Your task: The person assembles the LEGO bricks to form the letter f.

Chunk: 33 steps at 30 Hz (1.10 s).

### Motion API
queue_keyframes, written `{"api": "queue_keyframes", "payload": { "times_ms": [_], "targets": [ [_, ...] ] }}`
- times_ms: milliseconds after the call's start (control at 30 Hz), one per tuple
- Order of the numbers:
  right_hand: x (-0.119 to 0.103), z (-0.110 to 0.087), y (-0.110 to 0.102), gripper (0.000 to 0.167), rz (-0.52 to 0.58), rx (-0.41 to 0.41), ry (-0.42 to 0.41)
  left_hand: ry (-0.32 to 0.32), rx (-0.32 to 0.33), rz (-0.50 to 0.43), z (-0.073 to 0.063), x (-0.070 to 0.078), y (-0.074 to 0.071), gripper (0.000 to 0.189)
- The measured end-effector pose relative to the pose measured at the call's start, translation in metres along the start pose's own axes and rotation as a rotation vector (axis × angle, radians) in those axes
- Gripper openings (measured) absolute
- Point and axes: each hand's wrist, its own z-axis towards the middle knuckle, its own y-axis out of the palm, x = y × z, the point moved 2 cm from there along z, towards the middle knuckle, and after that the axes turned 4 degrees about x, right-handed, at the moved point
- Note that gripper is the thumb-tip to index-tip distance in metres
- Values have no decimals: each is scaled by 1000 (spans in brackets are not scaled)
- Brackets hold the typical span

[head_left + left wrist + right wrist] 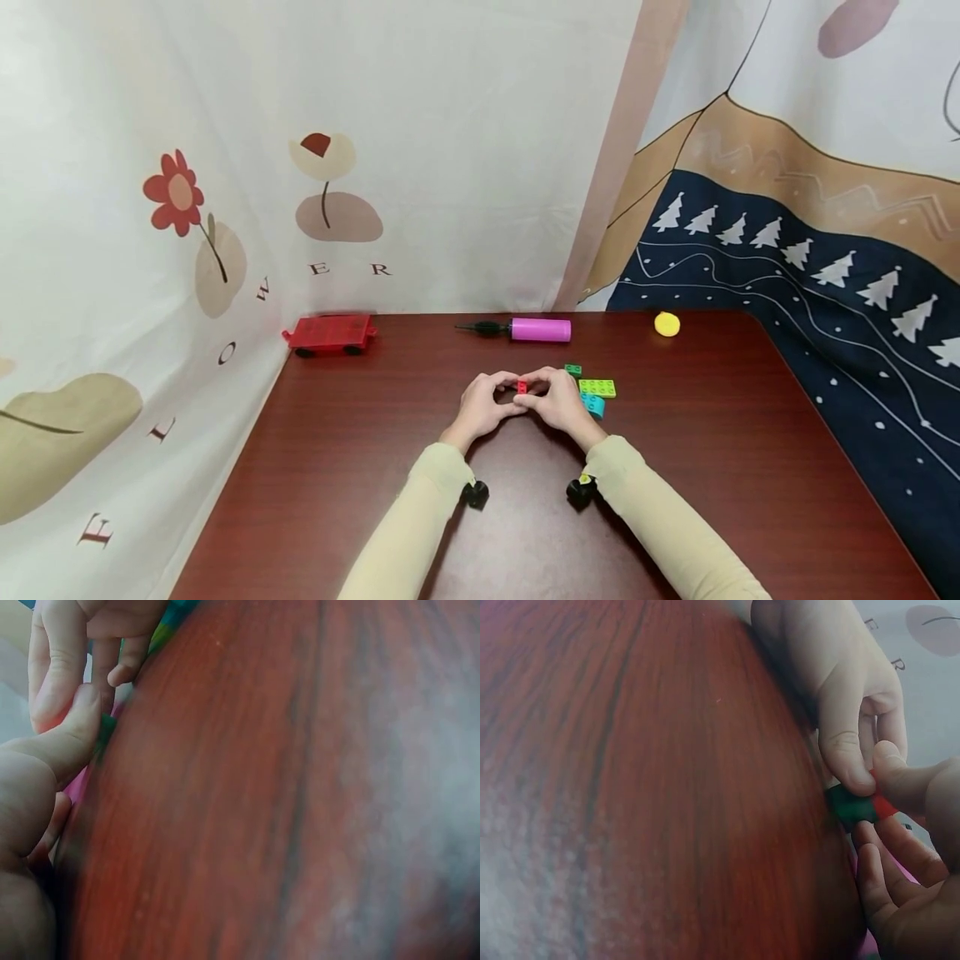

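A small red toy brick (522, 387) sits over a dark green toy brick (849, 806), the two stacked against each other. My left hand (482, 407) pinches this stack from the left, its thumb across the side of the bricks. From the other side my right hand (557, 402) grips it too, thumb and fingertips at the red brick. The fingers of both hands hide part of the stack. Just beyond the right hand lie a green brick (573, 369), a lime brick (597, 387) and a light blue brick (593, 406), partly covered by that hand.
Along the back of the brown table (360, 467) stand a red toy wagon (330, 333), a purple hand pump (540, 330) with a black nozzle, and a yellow round object (667, 324). Printed curtains (465, 167) hang behind and at the sides.
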Motion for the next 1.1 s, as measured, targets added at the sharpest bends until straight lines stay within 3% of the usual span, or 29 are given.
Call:
{"api": "queue_keyframes", "payload": {
  "times_ms": [300,633,867,1100],
  "targets": [
    [2,-2,-2,29,40,-36,32,2,-17,-18,-2,-1,1,40],
    [-4,-4,-4,31,-48,-75,35,24,-4,-7,-2,-3,0,37],
    [-4,-5,-12,38,-93,-150,-29,40,-2,0,-5,-2,2,37],
    [-11,-3,-38,32,-93,-92,-121,64,11,-8,-4,2,-1,38]
  ]
}}
